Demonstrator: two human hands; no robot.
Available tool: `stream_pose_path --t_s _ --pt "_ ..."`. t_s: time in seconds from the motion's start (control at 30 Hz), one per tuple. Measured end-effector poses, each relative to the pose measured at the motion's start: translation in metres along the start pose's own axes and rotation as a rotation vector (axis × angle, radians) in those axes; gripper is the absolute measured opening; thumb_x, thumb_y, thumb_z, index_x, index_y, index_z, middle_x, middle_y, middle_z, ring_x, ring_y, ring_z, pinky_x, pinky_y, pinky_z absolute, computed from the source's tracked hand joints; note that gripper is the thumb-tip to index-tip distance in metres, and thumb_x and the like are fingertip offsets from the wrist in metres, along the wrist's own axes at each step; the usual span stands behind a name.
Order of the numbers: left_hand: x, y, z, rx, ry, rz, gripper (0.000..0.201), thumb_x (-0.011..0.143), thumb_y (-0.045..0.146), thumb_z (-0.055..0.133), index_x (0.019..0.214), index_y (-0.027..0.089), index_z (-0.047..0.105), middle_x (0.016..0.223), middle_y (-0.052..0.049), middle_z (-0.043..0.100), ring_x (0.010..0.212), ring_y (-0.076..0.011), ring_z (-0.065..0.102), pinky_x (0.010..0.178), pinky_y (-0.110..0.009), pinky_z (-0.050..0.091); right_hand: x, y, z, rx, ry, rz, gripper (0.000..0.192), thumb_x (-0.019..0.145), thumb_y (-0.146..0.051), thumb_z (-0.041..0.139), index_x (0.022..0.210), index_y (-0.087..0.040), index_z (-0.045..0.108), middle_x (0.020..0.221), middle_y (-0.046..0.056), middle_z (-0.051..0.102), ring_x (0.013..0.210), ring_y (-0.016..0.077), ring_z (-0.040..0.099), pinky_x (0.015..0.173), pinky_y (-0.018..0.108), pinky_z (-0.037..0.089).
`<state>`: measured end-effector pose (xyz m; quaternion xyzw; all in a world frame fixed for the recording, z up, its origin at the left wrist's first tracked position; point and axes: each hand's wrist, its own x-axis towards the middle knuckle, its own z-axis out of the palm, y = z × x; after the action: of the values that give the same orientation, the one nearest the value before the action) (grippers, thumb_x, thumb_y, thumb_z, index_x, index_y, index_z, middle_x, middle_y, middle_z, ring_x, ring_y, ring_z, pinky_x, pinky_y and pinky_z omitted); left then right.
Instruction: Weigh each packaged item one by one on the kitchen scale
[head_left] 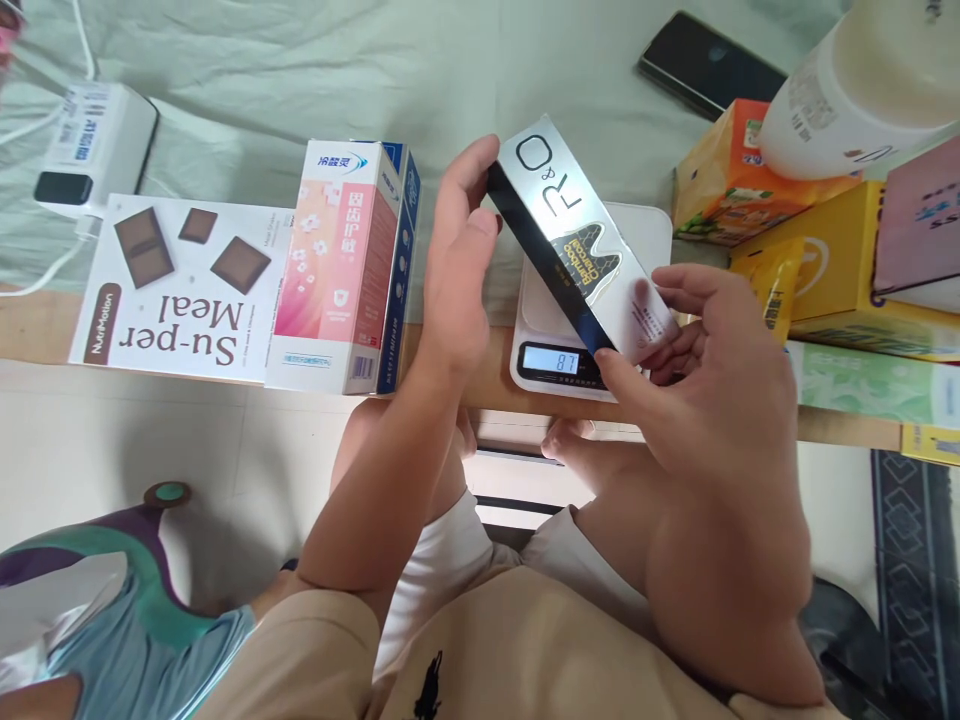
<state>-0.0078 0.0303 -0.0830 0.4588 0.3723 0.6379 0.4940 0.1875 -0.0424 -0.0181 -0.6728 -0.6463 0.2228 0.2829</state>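
Note:
I hold a long silver and black toothpaste box [577,240] marked "R&O" with both hands, tilted above a white kitchen scale [645,235]. My left hand [457,270] grips its far upper end. My right hand [712,370] pinches its near lower end. The scale's lit display [556,360] reads 87, partly covered by the box and my right thumb. I cannot tell if the box touches the scale's platform.
A pink and blue toothpaste box [352,270] stands left of the scale, beside a white "Su-per Meal" box [180,290]. A power strip [90,145] lies far left. Orange and yellow boxes [825,250], a white bottle [862,90] and a phone [709,60] crowd the right.

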Motion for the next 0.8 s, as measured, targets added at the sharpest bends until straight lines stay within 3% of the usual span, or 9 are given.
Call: stream_pose_path --t_s 0.2,0.37,0.57,0.7,0.8 --pt "-0.005 0.006 0.002 0.062 -0.021 -0.018 0.06 0.084 0.073 0.069 0.129 0.035 0.061 0.152 0.002 0.057 0.155 -0.0286 0.04 0.123 -0.042 0.042 -0.002 -0.003 -0.003 0.042 0.09 0.017 0.046 0.073 -0.03 0.07 0.118 -0.025 0.066 0.117 0.005 0.072 0.065 0.0107 0.054 0.062 0.037 0.051" --pt "-0.006 0.019 -0.001 0.048 -0.183 0.164 0.062 0.086 0.071 0.068 0.138 0.038 0.061 0.154 0.005 0.054 0.156 -0.0298 0.037 0.123 -0.041 0.044 -0.006 -0.008 -0.011 0.122 0.194 -0.023 0.047 0.072 -0.031 0.073 0.118 -0.022 0.069 0.11 0.005 0.072 0.07 0.0123 0.057 0.061 0.037 0.05" --pt "-0.019 0.031 0.001 0.065 -0.183 0.21 0.052 0.095 0.064 0.055 0.141 0.04 0.059 0.157 0.001 0.05 0.158 -0.0289 0.035 0.123 -0.048 0.047 -0.015 -0.026 -0.015 0.195 0.232 -0.064 0.044 0.07 -0.034 0.079 0.112 -0.023 0.071 0.107 0.005 0.072 0.076 0.0145 0.064 0.05 0.03 0.05" --pt "-0.029 0.034 0.002 0.064 -0.183 0.219 0.063 0.091 0.067 0.059 0.147 0.04 0.054 0.162 0.002 0.043 0.166 -0.0349 0.017 0.129 -0.058 0.037 -0.023 -0.041 -0.009 0.173 0.265 -0.118 0.035 0.074 -0.032 0.075 0.108 -0.024 0.071 0.103 0.005 0.07 0.087 0.0189 0.07 0.051 0.029 0.051" --pt "-0.04 0.045 0.006 0.143 -0.142 0.245 0.06 0.094 0.07 0.053 0.147 0.041 0.052 0.163 0.004 0.043 0.169 -0.0356 0.006 0.132 -0.059 0.033 -0.029 -0.052 -0.002 0.144 0.302 -0.153 0.034 0.078 -0.034 0.074 0.11 -0.026 0.071 0.107 0.006 0.071 0.104 0.0246 0.07 0.05 0.029 0.047"
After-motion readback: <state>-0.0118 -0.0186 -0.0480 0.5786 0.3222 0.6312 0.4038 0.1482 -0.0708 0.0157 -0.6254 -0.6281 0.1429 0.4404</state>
